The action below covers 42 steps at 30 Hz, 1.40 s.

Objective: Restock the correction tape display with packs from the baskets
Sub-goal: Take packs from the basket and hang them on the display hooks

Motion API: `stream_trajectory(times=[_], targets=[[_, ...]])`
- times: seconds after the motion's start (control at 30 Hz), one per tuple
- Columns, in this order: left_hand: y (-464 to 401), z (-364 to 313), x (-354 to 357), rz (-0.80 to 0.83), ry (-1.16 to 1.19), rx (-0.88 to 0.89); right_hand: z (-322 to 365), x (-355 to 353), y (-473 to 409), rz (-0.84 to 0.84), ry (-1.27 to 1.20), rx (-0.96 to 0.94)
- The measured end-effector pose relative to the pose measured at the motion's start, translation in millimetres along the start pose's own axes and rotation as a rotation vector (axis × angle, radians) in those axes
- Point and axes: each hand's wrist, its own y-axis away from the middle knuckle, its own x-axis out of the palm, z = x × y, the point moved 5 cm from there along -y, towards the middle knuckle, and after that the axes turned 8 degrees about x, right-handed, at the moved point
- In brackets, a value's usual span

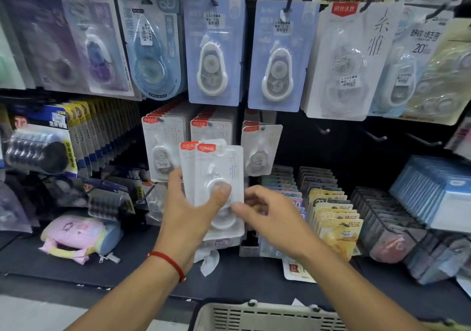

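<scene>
My left hand [190, 208] grips a small stack of white correction tape packs [216, 167] with red top labels, thumb pressed on the front blister. My right hand [265, 211] pinches the lower right edge of the same stack. Behind the stack, matching white packs [163, 149] hang on pegs in three rows, the right row [260, 147] holding fewer. A beige plastic basket [257, 316] sits at the bottom edge, its inside hidden.
Bare black pegs [377, 137] stick out to the right of the white packs. Blue correction tape packs [214, 50] hang on the upper row. A pink pouch [76, 236] and loose packs lie on the dark shelf [132, 267]. Wire racks of cards [331, 216] stand right.
</scene>
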Motion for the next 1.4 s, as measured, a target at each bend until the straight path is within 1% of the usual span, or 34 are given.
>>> stream_trajectory(times=[0.07,0.17,0.27,0.33,0.4,0.47,0.57,0.67,0.73,0.77,0.8,0.83,0.87,0.9,0.93,0.97,1.0,1.07,1.1,1.17,1.3,1.4], targets=[[0,0,1,0.006,0.011,-0.01,2,6,1,0.003,0.005,-0.033],[-2,1,3,0.009,0.054,-0.043,2,0,1,-0.054,-0.145,-0.017],[-6,7,0,-0.018,0.069,-0.07,1,-14,2,-0.211,-0.307,0.029],[-7,11,-3,-0.031,0.051,-0.07,0,-23,3,-0.314,-0.316,0.019],[-7,13,-6,-0.035,0.041,-0.075,0,-29,5,-0.38,-0.324,0.035],[-7,12,-7,-0.039,0.038,-0.072,0,-32,5,-0.4,-0.337,0.039],[-7,9,-7,-0.052,0.04,-0.062,3,-31,6,-0.386,-0.346,0.004],[-6,6,-7,-0.06,0.034,-0.055,7,-30,7,-0.396,-0.457,-0.043],[-5,5,-7,-0.066,0.009,-0.05,5,-29,3,-0.379,-0.488,0.003],[-5,4,-7,-0.07,-0.009,-0.047,1,-28,1,-0.365,-0.423,0.064],[-5,4,-8,-0.072,-0.029,-0.043,-4,-28,-1,-0.358,-0.263,0.144],[-5,4,-8,-0.067,-0.048,-0.039,-12,-29,-2,-0.369,-0.03,0.219],[-4,3,-7,-0.052,-0.065,-0.034,-16,-29,-1,-0.384,0.168,0.262],[-4,3,-5,-0.026,-0.076,-0.029,-17,-29,-1,-0.389,0.249,0.242],[-3,3,-3,0.007,-0.078,-0.026,-15,-26,-1,-0.373,0.225,0.189],[-2,2,-1,0.042,-0.076,-0.024,-11,-23,-1,-0.331,0.152,0.124],[-1,1,2,0.078,-0.068,-0.023,-8,-17,-1,-0.262,0.07,0.078],[2,-1,10,0.154,-0.044,-0.018,-5,-7,-3,-0.143,-0.057,0.013],[4,-2,14,0.187,-0.036,-0.013,-4,-4,-3,-0.132,-0.099,-0.013],[6,-3,17,0.22,-0.029,-0.012,-2,-5,-3,-0.181,-0.191,-0.031],[6,0,19,0.254,-0.042,-0.042,-2,-17,-1,-0.342,-0.341,-0.013],[7,1,22,0.298,-0.042,-0.03,-1,-22,0,-0.373,-0.412,-0.009]])
